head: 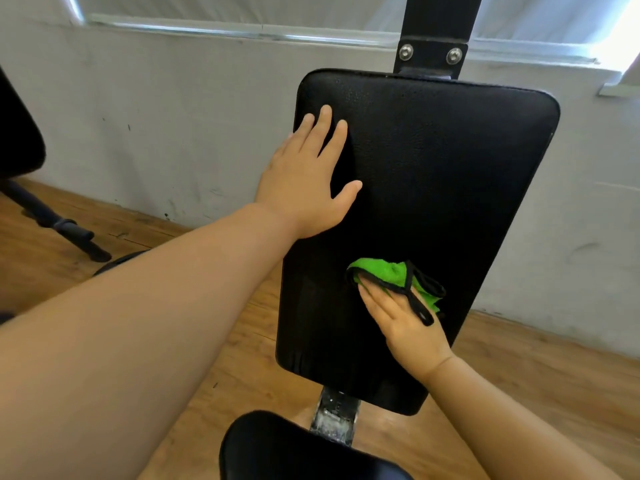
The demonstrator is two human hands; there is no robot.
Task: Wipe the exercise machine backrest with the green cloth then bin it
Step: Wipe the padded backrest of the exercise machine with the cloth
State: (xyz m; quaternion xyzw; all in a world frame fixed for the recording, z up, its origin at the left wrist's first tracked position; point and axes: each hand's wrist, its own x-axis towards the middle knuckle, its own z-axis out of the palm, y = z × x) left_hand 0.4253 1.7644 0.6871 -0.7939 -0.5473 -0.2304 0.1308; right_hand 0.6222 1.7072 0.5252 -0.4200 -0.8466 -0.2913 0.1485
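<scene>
Backrest: black pad, upright.
Left hand: fingers straight, flat on backrest's upper left.
Right hand: fingers straight, pressing the cloth.
Green cloth: bunched on backrest's lower middle.

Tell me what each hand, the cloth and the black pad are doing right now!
left hand: flat, fingers straight, pressing on the pad's upper left.
right hand: fingers straight, pressing the cloth against the pad.
green cloth: bunched, black-edged, under the right fingers on the pad's lower half.
backrest: upright, tilted, bolted to a black post.
</scene>
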